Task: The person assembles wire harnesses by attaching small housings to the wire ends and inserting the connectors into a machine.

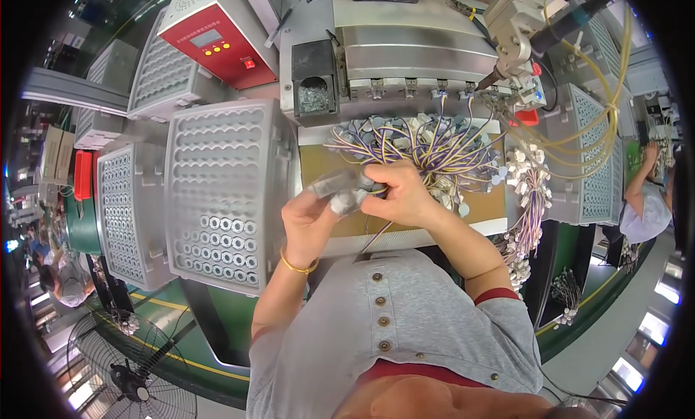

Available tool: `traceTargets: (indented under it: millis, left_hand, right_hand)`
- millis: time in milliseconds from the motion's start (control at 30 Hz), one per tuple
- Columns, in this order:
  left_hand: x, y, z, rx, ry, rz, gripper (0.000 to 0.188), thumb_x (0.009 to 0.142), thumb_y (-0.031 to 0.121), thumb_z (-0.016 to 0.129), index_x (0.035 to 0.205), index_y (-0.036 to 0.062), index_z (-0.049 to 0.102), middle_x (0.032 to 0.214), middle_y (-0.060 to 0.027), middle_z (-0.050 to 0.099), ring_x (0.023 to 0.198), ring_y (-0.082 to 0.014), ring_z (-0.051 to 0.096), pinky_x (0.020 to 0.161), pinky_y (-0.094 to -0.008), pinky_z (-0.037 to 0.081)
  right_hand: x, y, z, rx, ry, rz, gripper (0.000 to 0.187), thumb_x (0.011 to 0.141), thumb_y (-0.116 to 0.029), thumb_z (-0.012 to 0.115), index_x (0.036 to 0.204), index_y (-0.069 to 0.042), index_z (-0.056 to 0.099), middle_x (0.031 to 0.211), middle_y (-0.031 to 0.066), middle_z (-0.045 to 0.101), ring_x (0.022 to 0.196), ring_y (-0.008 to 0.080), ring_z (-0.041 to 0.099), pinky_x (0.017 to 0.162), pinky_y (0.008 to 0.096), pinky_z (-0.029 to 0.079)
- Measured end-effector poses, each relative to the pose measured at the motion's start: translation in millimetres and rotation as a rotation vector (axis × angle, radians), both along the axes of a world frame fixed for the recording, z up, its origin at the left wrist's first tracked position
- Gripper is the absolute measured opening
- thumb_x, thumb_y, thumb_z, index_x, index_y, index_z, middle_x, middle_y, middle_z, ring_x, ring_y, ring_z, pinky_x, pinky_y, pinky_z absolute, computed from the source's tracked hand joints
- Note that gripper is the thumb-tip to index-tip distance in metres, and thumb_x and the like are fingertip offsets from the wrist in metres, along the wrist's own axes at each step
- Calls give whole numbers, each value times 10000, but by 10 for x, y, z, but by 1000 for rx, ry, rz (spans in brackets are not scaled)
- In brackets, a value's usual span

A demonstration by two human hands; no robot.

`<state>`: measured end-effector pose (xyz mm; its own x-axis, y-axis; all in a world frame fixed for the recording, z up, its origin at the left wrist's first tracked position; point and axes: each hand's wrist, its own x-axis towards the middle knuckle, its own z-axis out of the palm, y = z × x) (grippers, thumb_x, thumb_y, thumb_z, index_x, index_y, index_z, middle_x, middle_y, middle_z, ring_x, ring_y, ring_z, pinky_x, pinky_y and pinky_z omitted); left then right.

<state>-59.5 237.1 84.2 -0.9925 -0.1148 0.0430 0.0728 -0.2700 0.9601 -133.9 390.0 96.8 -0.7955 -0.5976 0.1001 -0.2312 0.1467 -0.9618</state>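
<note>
In front of my chest my two hands meet over the near edge of a brown work mat (313, 165). My right hand (398, 194) is closed, pinching a yellow-and-purple wire lead (378, 234) whose tail hangs toward my shirt. Pale coverings sit on the fingertips of my left hand (315, 210), which are partly blurred. Its thumb and fingers close in against the right fingertips; what they grip is hidden. Just beyond lies a fanned pile of wire leads (427, 147) with white connectors and grey round ends.
At left stands a grey tray (217, 173) partly filled with metal rings, with another ring tray (123, 209) beside it. A red control box (221, 46), a black bin (314, 78) and a metal fixture (420, 53) line the back. Connector bundles (528, 202) hang at right; a fan (130, 383) stands lower left.
</note>
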Motion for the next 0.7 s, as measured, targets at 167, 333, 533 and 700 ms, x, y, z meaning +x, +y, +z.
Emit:
traceTargets:
  millis: [167, 333, 533, 700]
  left_hand:
    - [-99, 58, -47, 150, -205, 70, 186, 800, 5, 530, 979, -38, 553, 889, -50, 591, 751, -97, 546, 601, -222, 457]
    - [-167, -6, -68, 330, -167, 1, 203, 817, 73, 529, 1004, -1, 551, 920, -39, 583, 722, -95, 546, 552, -216, 452]
    - [-204, 252, -277, 495, -116, 7, 305, 814, 139, 543, 1095, 28, 506, 950, -33, 569, 748, -159, 562, 587, -269, 476]
    - [-94, 358, -922, -725, -182, -82, 204, 769, 132, 562, 948, 38, 590, 671, -141, 553, 622, -141, 556, 552, -310, 446]
  right_hand:
    - [34, -45, -138, 7, -185, -6, 62, 675, -14, 547, 735, -12, 533, 559, -11, 459, 527, 28, 386, 455, 212, 324]
    - [-25, -54, -139, -137, -187, 30, 135, 763, -13, 525, 894, 19, 531, 675, -13, 552, 606, 30, 475, 522, 187, 381]
    - [-227, -24, -429, -167, -261, -429, 39, 719, 3, 539, 738, -26, 557, 593, -22, 528, 497, 18, 439, 410, 176, 311]
    - [-483, -90, -255, -439, -404, -747, 116, 712, 7, 508, 613, -34, 465, 547, 17, 499, 390, 78, 448, 320, 208, 305]
